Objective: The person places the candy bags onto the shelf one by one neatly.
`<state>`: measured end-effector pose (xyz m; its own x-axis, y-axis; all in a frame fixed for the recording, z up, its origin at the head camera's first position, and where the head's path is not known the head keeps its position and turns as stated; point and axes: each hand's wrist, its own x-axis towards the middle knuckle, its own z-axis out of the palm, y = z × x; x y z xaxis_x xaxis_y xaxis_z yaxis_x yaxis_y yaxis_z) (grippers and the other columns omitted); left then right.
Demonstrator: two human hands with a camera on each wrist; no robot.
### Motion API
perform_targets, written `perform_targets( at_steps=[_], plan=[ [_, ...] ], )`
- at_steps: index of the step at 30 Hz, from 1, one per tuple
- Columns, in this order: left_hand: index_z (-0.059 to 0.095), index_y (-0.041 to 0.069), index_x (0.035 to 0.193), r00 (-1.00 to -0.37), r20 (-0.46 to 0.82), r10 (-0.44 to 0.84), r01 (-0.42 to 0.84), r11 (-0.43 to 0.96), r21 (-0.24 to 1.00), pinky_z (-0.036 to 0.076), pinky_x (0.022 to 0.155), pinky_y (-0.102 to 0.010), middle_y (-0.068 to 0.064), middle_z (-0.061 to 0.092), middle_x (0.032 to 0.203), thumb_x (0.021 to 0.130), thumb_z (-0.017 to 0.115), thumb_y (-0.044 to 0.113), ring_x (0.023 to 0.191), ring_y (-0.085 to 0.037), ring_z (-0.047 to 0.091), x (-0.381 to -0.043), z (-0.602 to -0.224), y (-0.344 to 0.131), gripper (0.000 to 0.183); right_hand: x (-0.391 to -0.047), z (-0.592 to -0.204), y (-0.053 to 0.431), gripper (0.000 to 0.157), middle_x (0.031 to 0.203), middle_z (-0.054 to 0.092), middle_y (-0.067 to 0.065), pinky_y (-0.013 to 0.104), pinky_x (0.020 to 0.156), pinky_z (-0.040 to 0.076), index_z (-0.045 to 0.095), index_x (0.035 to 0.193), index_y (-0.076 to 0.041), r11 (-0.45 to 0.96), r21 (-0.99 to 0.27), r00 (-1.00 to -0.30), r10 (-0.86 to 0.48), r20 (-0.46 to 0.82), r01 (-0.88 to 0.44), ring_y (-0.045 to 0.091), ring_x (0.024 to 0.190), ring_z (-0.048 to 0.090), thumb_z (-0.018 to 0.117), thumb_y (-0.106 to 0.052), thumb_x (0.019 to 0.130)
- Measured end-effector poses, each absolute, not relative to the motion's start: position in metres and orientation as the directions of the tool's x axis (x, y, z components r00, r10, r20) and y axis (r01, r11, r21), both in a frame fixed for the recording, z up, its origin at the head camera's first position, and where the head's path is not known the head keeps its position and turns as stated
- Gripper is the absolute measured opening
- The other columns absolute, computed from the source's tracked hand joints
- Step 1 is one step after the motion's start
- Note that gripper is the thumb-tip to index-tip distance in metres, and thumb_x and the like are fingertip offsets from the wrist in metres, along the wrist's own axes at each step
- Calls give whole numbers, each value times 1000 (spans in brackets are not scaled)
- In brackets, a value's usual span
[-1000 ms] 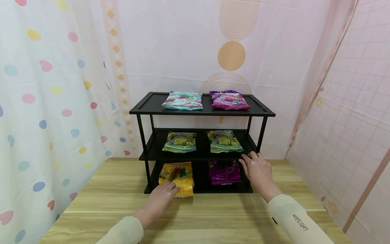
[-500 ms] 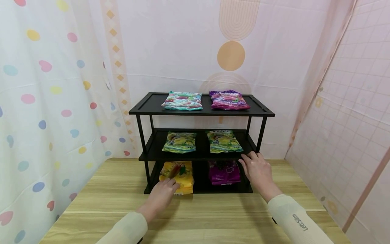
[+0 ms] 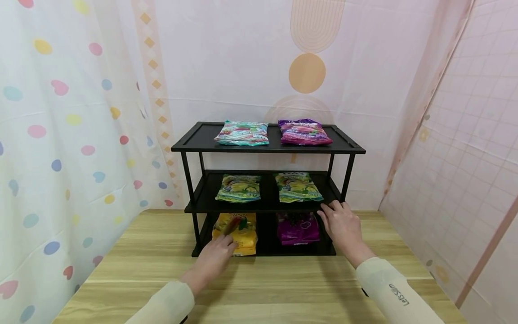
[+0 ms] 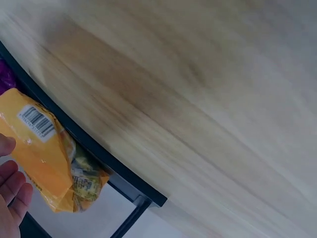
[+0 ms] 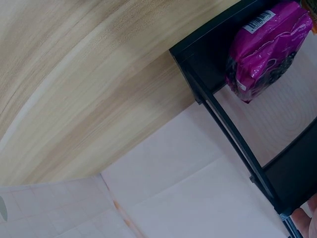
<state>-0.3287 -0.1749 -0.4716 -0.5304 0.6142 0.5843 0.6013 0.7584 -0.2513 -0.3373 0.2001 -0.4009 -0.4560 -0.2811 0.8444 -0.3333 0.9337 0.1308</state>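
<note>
In the head view, a three-tier black shelf rack (image 3: 269, 209) stands on the table. My left hand (image 3: 214, 256) is at the front of a yellow snack bag (image 3: 244, 238) on the bottom tier. The left wrist view shows loosely bent fingers (image 4: 19, 196) beside the yellow bag's face, not wrapped round it; its barcode end lies by the tier's front edge. My right hand (image 3: 341, 225) holds the front edge of the middle tier near the right post. Only a few right fingertips (image 5: 302, 220) show in the right wrist view.
A purple bag (image 3: 297, 230) lies right on the bottom tier. Two green bags (image 3: 238, 189) lie on the middle tier. A teal-and-white bag (image 3: 243, 134) and a magenta bag (image 3: 304, 133) lie on top. Curtains (image 3: 73, 135) stand behind and beside the wooden table (image 3: 283, 292).
The yellow bag has slid back onto the bottom tier, its front end now about level with the tier's edge. My left hand moved slightly forward with it. The right hand stayed put.
</note>
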Motion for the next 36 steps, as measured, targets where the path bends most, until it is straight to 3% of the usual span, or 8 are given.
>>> perform_targets(
  at_steps=[7, 15, 23, 36],
  plan=[
    [74, 8, 99, -485, 556, 675, 632, 710, -310, 56, 71, -32, -3, 64, 95, 76, 82, -1, 86, -19, 63, -318, -472, -172, 25, -337, -400, 200, 27, 94, 66, 13, 51, 53, 54, 77, 108, -8, 934, 127, -470, -281, 836, -332, 34, 80, 61, 72, -29, 91],
    [72, 9, 102, -484, 550, 681, 626, 709, -326, 56, 76, -36, -4, 66, 102, 82, 77, 4, 92, -22, 64, -311, -476, -169, 22, -336, -399, 201, 28, 95, 66, 13, 51, 54, 55, 77, 109, -8, 935, 122, -481, -280, 831, -333, 34, 81, 61, 70, -31, 94],
    [72, 8, 108, -518, 521, 678, 609, 720, -332, 56, 81, -36, -8, 67, 111, 84, 77, 8, 98, -24, 66, -310, -478, -170, 24, -337, -400, 201, 27, 93, 66, 13, 50, 53, 54, 77, 107, -7, 929, 135, -450, -289, 845, -343, 34, 79, 61, 71, -29, 92],
    [65, -2, 125, -601, 443, 665, 587, 743, -321, 54, 86, -38, -13, 58, 121, 87, 78, 28, 107, -28, 58, -310, -478, -164, 50, -338, -402, 201, 28, 95, 66, 14, 50, 54, 55, 77, 109, -7, 931, 138, -464, -292, 836, -337, 35, 81, 62, 74, -29, 90]
  ],
)
